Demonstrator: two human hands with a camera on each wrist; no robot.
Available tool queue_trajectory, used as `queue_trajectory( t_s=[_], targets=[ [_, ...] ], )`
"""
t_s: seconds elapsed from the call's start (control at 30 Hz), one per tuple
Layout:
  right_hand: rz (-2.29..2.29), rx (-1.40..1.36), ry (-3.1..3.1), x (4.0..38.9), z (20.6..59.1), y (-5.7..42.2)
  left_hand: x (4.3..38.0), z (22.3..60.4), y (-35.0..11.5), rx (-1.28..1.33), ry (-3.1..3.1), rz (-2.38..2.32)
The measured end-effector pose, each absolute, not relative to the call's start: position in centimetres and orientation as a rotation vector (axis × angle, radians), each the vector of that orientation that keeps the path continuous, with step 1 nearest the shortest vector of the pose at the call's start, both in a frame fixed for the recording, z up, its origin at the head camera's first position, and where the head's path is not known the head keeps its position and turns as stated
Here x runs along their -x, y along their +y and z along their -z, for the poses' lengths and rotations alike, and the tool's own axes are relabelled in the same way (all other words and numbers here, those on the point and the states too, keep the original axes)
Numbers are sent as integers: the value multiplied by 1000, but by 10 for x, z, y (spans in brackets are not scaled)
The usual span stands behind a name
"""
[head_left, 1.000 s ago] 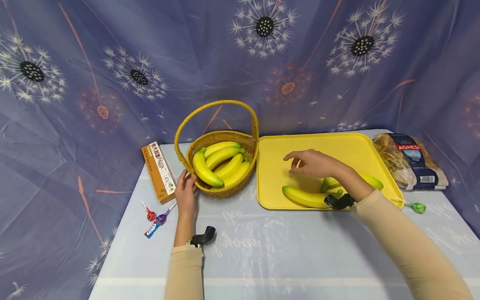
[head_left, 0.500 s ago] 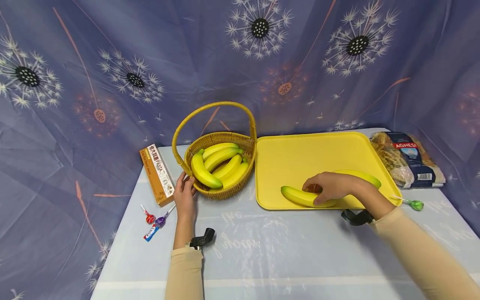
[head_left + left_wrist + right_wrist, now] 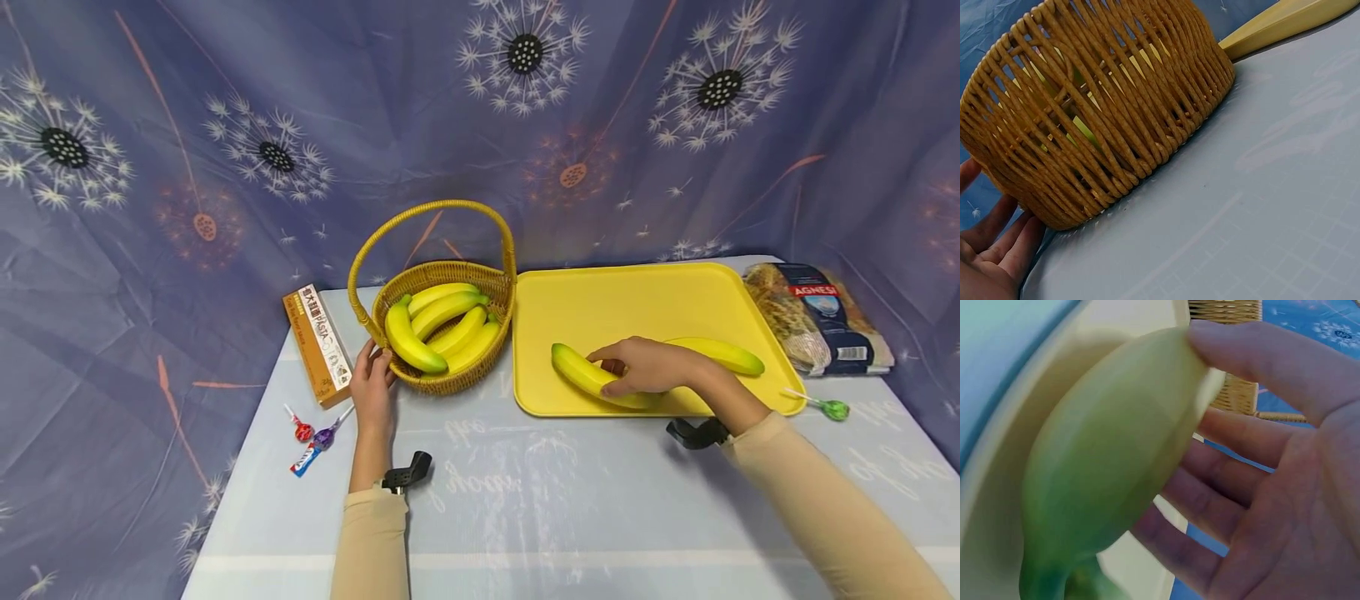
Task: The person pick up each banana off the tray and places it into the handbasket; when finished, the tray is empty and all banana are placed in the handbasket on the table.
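Note:
On the yellow tray (image 3: 600, 308), my right hand (image 3: 651, 367) grips a yellow banana (image 3: 581, 372) near its front edge. In the right wrist view the thumb and fingers lie on either side of this banana (image 3: 1110, 444), its greenish stem end toward the camera. A second banana (image 3: 720, 353) lies behind the right wrist. My left hand (image 3: 371, 392) touches the near left side of a wicker basket (image 3: 450, 385) with a tall handle. Its fingers (image 3: 1022, 244) reach out against the weave in the left wrist view. Several bananas (image 3: 411, 340) lie in the basket.
Left of the basket stands an orange and white pasta box (image 3: 318, 346). A red lollipop (image 3: 303, 431), a purple lollipop (image 3: 324, 437) and a small blue-wrapped sweet (image 3: 304, 460) lie nearer. A pasta bag (image 3: 821, 321) and a green lollipop (image 3: 834, 409) are right of the tray.
My right hand has come down from above the tray onto the front banana and grips it. The banana's far-left tip has swung up and leftward. My left hand stays at the basket.

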State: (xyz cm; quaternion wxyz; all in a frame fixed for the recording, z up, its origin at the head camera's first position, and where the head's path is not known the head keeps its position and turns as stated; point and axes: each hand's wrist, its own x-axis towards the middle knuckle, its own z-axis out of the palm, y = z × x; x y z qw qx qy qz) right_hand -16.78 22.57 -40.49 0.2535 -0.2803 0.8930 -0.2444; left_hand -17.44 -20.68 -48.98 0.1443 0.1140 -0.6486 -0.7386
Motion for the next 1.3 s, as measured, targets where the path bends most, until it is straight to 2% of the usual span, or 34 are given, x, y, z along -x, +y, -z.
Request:
queue_trajectory(
  t_s=[0.6,1.3],
  targets=[
    [841,863,2487,206,381,167,176,487,-210,-329,-1916,2144],
    [894,922,2533,235,342,99,175,491,-205,-301,-1859,2117]
  ],
)
